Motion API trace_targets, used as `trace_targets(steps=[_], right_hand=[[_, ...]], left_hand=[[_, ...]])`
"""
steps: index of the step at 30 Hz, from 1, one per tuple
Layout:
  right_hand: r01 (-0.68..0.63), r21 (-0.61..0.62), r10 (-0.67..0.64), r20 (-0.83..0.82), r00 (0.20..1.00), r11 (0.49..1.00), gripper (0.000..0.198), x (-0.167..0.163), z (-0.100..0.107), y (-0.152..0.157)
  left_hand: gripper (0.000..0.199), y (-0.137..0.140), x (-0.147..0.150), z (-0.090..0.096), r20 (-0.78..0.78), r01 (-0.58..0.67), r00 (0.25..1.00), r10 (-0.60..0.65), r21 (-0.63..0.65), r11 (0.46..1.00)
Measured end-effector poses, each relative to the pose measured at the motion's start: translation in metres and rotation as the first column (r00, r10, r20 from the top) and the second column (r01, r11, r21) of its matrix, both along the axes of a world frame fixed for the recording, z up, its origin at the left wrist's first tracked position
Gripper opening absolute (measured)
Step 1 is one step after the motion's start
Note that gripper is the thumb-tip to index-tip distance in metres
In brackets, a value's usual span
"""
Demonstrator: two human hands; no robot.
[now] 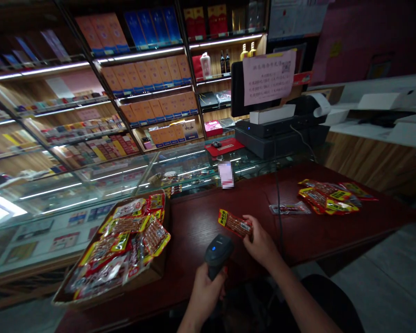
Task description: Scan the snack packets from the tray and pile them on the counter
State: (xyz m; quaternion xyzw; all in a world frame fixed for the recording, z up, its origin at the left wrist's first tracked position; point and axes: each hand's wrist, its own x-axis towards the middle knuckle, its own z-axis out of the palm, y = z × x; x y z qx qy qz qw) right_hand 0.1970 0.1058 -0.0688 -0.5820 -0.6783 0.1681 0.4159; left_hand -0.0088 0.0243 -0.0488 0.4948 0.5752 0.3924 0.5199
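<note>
**One red-and-yellow packet in hand, scanner alongside**

Packet (233, 224): over the dark red table (190, 217), yellow label in view; contact with the wood cannot be told.

Right hand (258, 243), at its 4 o'clock: thumb and fingers pinching the near end, presumably so most of the face is left uncovered.

Scanner (219, 249), 7 o'clock: just beside the packet. Left hand (208, 284) wrapped round its handle, likely leaving the head free to tilt.

Carton (156, 273), near 9 o'clock: open, heaped with similar packs (114, 247); its walls seem to keep loose stock together.

Silvery pack (298, 208), between 2 and 3 o'clock: flat, alone, crossed by a cable (278, 185).

Pile (326, 196), beyond it: well apart from the carton, perhaps against mixing.

Monitor (237, 90), 12 o'clock: bears a printed sheet (268, 78), presumably for reading from this side.
</note>
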Motion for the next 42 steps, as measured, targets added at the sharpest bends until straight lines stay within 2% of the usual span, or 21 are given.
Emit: trace_targets(steps=[8,14,22,27,33,35,38,40,42], right_hand=[[-0.024,0.052,0.028,-0.068,0.997,0.998,0.067,0.000,-0.011,0.003],[-0.050,0.083,0.056,-0.069,0.996,0.995,0.068,0.001,-0.015,0.003],[-0.035,0.044,0.039,-0.081,0.996,0.998,0.067,0.002,-0.010,0.002],[-0.025,-0.001,0.024,-0.109,0.994,1.000,0.066,0.002,-0.006,0.000],[0.046,-0.056,-0.058,-0.226,0.972,0.997,0.047,0.013,-0.006,0.002],[0.103,-0.112,-0.131,-0.277,0.952,0.988,0.051,0.016,0.002,0.003],[0.134,-0.207,-0.201,-0.345,0.917,0.969,0.064,0.004,0.032,0.001],[0.062,-0.234,-0.153,-0.394,0.906,0.970,0.067,-0.022,0.058,-0.005],[-0.107,-0.227,-0.003,-0.439,0.899,0.968,0.066,-0.062,0.082,-0.012]], left_hand=[[0.028,-0.003,-0.001,0.007,0.020,0.064,0.998,-0.064,0.001,0.998],[0.026,-0.003,-0.002,0.008,0.014,0.063,0.998,-0.064,0.031,0.997],[0.018,-0.006,-0.003,0.010,0.031,0.073,0.997,-0.074,0.018,0.997],[0.012,-0.005,0.000,0.008,0.058,0.037,0.998,-0.037,0.012,0.999],[0.013,0.000,0.007,0.006,0.090,-0.093,0.991,0.097,-0.048,0.994],[0.012,0.002,0.008,0.005,0.089,-0.116,0.989,0.120,-0.048,0.992],[0.012,0.003,0.008,0.002,0.101,-0.112,0.988,0.116,-0.049,0.993],[0.015,0.003,0.008,-0.001,0.119,-0.098,0.987,0.103,-0.047,0.994],[0.020,0.003,0.007,-0.006,0.166,-0.092,0.981,0.098,-0.042,0.995]])
